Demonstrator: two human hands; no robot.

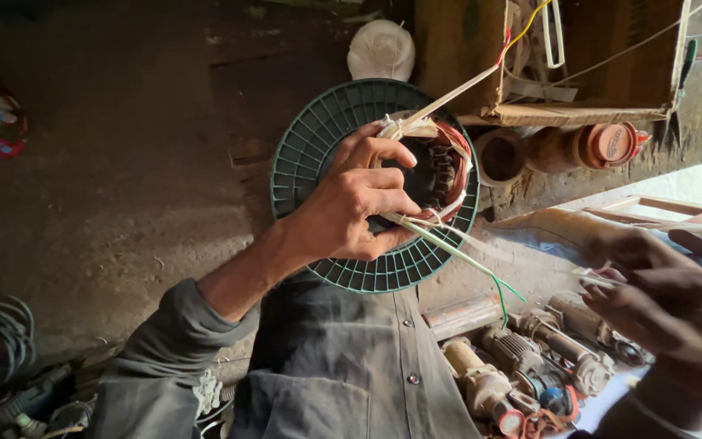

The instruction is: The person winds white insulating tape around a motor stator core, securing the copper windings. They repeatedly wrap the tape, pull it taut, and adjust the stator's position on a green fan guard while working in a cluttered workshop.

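The left hand [351,207] grips the copper-wound stator [440,167] over a green fan guard [310,138]; the right hand [660,301] pinches a thin, limp lacing thread [465,256]. The stator looks heavy and rigid, its windings delicate, so it is best held by the core.

Left hand [351,207] grips a copper-wound stator [440,167] over a green fan guard [310,146]; right hand [660,305] pinches a thin white strip [497,252] pulled taut from it.

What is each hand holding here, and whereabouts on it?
The left hand grips the copper-wound motor ring by its near rim, fingers through its middle. The right hand pinches the end of a thin pale strand running to the ring.
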